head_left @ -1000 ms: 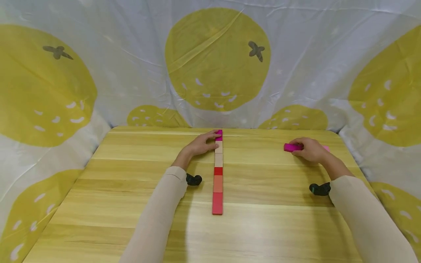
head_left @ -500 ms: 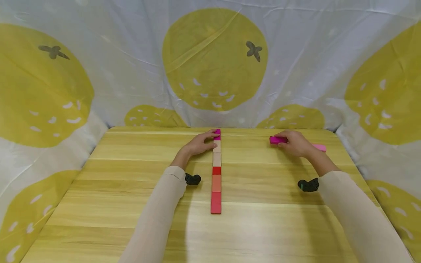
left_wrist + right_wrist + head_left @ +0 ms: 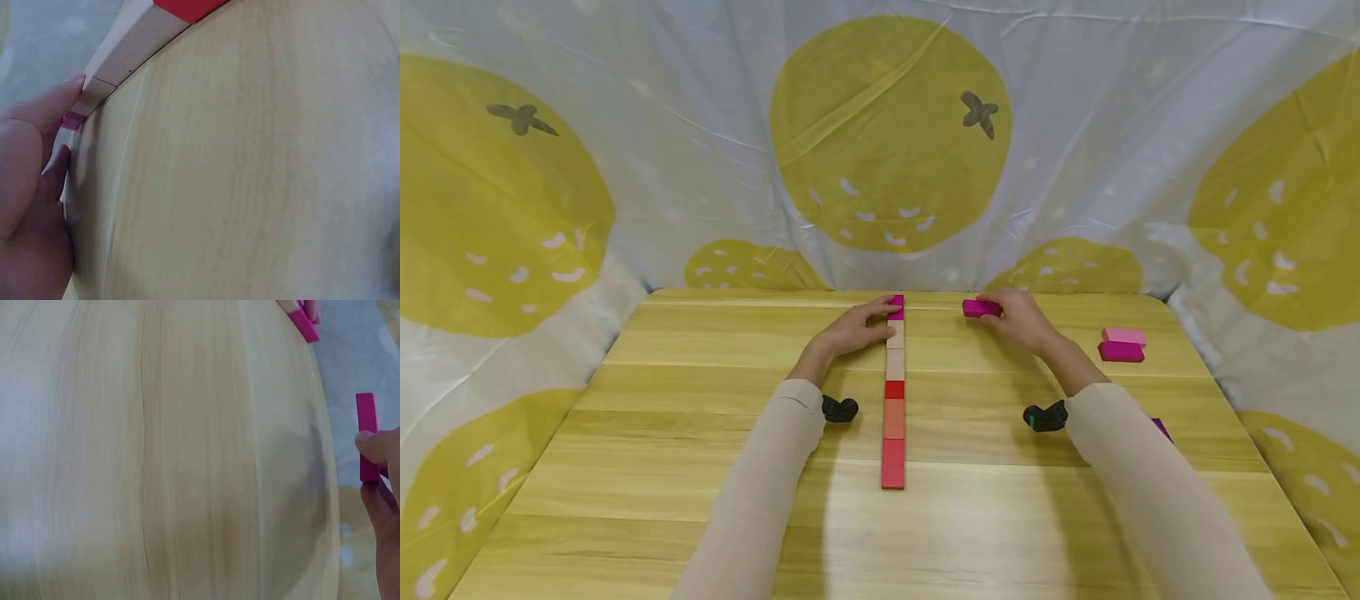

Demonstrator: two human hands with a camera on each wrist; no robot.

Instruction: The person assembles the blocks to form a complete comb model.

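A straight row of blocks runs front to back at mid-table, from a red block at the near end to a magenta block at the far end. My left hand rests at the row's far end, a finger on that magenta block. Its thumb touches the side of a plain wooden block. To the right, my right hand pinches another magenta block between thumb and fingers, lifted above the tabletop and apart from the row.
On the right side of the table lie a pink block and a magenta block side by side. A purple block is partly hidden by my right sleeve. A fruit-print cloth hangs along the table's back edge.
My right hand has moved left towards the row, bringing its magenta block along and uncovering the blocks on the right. The left hand stays at the row's far end.
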